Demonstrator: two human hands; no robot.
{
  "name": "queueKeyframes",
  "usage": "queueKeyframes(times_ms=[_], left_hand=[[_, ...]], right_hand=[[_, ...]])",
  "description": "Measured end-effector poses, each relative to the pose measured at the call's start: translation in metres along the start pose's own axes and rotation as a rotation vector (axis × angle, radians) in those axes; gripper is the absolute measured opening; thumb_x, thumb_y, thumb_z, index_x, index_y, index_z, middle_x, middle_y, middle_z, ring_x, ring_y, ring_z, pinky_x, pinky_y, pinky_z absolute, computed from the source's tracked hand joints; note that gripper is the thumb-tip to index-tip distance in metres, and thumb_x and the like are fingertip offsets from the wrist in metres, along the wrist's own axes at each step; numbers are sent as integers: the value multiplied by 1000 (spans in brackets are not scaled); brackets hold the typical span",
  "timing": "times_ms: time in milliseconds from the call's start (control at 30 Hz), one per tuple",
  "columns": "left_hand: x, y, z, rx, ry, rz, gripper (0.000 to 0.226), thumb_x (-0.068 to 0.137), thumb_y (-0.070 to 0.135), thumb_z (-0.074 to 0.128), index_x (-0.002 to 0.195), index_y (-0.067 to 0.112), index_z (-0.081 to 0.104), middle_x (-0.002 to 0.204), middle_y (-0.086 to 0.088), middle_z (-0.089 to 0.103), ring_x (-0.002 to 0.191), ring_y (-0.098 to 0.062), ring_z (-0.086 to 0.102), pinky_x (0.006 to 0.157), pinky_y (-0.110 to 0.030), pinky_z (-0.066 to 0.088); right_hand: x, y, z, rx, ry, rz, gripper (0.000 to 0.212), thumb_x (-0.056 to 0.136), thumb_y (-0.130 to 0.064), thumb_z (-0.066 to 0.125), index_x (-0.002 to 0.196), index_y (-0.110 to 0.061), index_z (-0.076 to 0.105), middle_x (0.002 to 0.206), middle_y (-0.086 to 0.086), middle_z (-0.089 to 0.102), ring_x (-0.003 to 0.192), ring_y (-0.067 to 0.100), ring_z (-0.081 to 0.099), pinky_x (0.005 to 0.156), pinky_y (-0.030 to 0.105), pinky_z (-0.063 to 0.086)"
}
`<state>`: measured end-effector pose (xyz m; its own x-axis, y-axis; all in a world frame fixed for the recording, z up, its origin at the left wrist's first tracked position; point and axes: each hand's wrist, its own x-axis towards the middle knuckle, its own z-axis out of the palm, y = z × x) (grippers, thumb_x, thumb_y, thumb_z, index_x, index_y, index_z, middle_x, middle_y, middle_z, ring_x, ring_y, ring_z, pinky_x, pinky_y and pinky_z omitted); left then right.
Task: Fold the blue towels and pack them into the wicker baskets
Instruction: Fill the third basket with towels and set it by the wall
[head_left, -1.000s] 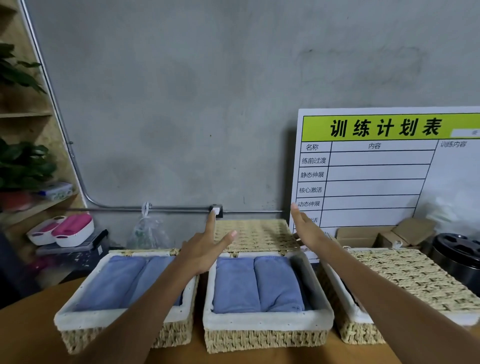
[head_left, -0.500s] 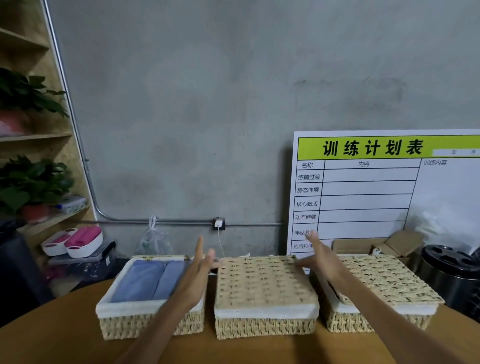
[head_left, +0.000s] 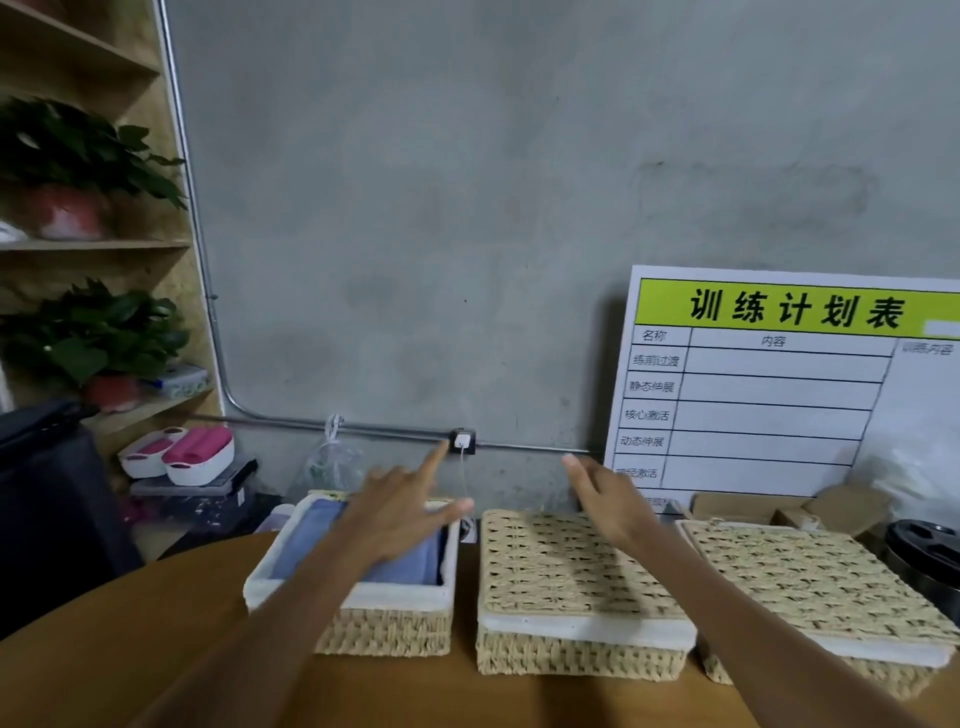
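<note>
Three wicker baskets line the table (head_left: 130, 639) near its far edge: two lidded (head_left: 576, 571) (head_left: 810, 577), the left basket (head_left: 384, 623) open with folded blue towels (head_left: 410, 566) inside; left hand (head_left: 400, 514) above them, right hand (head_left: 613, 499) over the middle lid, both with fingers spread, holding nothing

Three wicker baskets are sitting side by side along the far edge of a round wooden table (head_left: 156, 649), each lined in white fabric. The left basket (head_left: 387, 631) is standing open, with folded blue towels (head_left: 410, 566) lying inside it, partly hidden behind a forearm. The middle basket (head_left: 582, 660) and the right basket (head_left: 831, 670) are sitting closed, each under a flat woven lid (head_left: 566, 566), so their contents are not showing.
</note>
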<state>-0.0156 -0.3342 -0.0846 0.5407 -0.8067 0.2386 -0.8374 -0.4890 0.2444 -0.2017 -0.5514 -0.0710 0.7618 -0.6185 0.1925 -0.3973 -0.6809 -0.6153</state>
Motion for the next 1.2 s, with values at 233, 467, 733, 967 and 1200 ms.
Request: queueKeyframes(times_ms=[233,467,733,967,1200], left_hand=[[7,-104,-24,267,-11,-267,105,74,93,13,159,33,-3,137,-13,61,124,-33,57,109,-51,33],[10,-137,-5,196,-66,-388,99,78,92,19,157,35,4,154,-13,44,133,-36,50,111,-59,32],[11,-148,3,-141,-50,-471,108,67,96,24,155,36,13,151,-18,46,132,-41,48,106,-48,40],[7,-144,6,-355,-34,-489,97,78,87,36,158,38,9,157,-18,37,138,-40,42,110,-48,36],[4,-143,5,-442,35,-459,113,68,94,37,159,36,5,159,-13,36,142,-36,40,113,-47,33]], right_hand=[[57,-66,88,-115,-294,-59,94,75,-90,-2,143,-39,38,132,10,63,127,30,54,113,48,32],[73,-89,127,-186,-420,-16,101,71,-92,0,155,-39,22,160,8,33,145,33,33,118,52,22],[70,-92,145,-136,-399,44,90,86,-82,7,156,-28,23,159,11,34,144,32,34,117,49,24],[66,-99,138,-101,-406,55,86,89,-78,7,158,-27,15,161,12,29,146,33,30,119,48,21],[65,-92,138,-59,-386,40,80,91,-77,8,159,-35,1,160,13,31,147,35,29,118,46,19]])
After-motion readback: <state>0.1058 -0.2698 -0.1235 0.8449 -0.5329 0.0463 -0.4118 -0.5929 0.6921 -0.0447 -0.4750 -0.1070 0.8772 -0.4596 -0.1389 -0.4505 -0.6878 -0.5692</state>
